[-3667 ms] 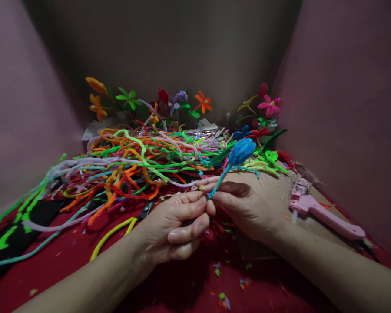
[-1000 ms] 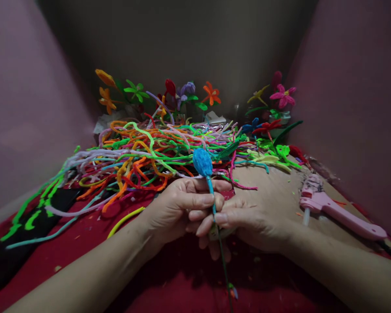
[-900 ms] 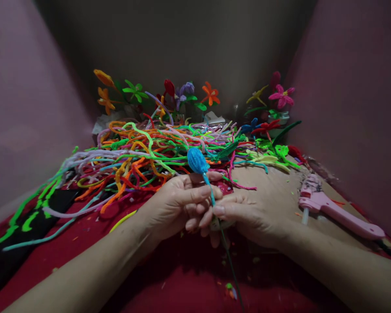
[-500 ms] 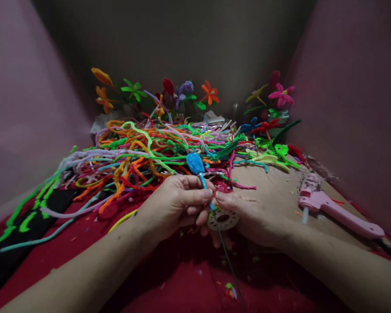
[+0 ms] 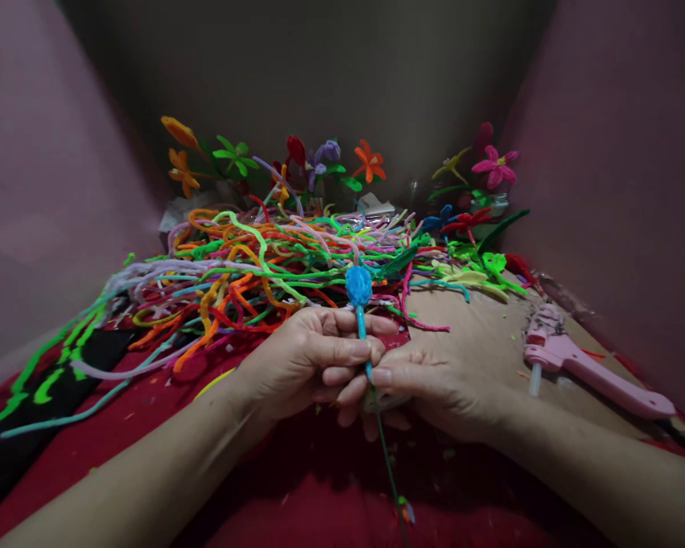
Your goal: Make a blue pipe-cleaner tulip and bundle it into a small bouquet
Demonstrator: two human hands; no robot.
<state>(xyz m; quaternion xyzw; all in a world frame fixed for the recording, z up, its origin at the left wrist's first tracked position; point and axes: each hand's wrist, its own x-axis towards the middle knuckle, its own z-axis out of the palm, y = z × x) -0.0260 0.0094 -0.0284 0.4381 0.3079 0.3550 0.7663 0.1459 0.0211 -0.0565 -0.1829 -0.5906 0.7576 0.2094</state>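
A blue pipe-cleaner flower bud stands nearly upright between my hands, its upper stem wrapped in shiny blue. Below the wrap a thin green wire runs down toward me. My left hand pinches the stem between thumb and fingers. Just below, my right hand is closed, its thumb and fingers at the lower end of the blue wrap. A pale round spool sits in the right hand, mostly hidden by the fingers.
A heap of colourful pipe cleaners lies ahead. Finished pipe-cleaner flowers stand behind it. To the right, a pink hot glue gun rests on a cardboard sheet. Small scraps litter the red cloth.
The blue bud has shifted right and turned more upright. My right thumb has moved down along the stem, and the spool, plainly visible before, is now mostly covered by my right hand.
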